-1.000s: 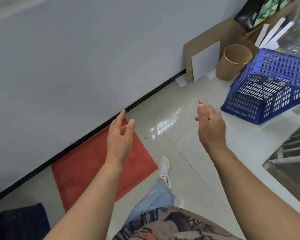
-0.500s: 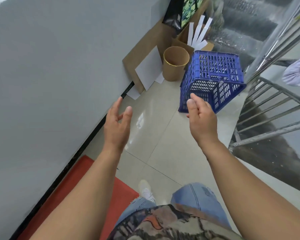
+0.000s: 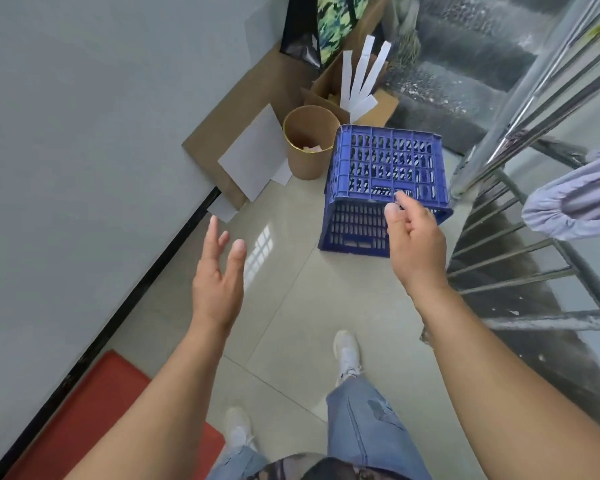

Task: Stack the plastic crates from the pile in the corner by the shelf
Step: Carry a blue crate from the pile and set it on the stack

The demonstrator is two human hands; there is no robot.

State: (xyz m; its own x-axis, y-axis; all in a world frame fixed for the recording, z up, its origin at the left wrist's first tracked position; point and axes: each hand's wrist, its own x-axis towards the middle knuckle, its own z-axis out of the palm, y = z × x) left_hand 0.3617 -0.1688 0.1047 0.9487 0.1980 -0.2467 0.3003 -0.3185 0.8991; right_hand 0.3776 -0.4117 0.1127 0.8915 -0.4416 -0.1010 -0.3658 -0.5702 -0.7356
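Left of crate (image 3: 388, 168): bare floor (image 3: 284, 271), open.
Behind: paper tub (image 3: 309, 147) close beside, cardboard (image 3: 222, 140) against wall.
Right: railing (image 3: 520, 209) close alongside.
Front: open tiles.

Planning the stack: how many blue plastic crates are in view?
1: a blue slatted plastic crate lying tipped on the floor tiles by the brown cylindrical bin, partly behind the right hand. Others may be out of frame.

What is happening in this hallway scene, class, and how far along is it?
A person is walking up to a blue crate that lies tipped on its side on the tiled floor, beside a brown bin and some cardboard. Both hands are stretched out and open. The right hand reaches toward the crate's near edge but has no grip on it yet; the left hand hangs apart over the floor. Nothing has been lifted or stacked.
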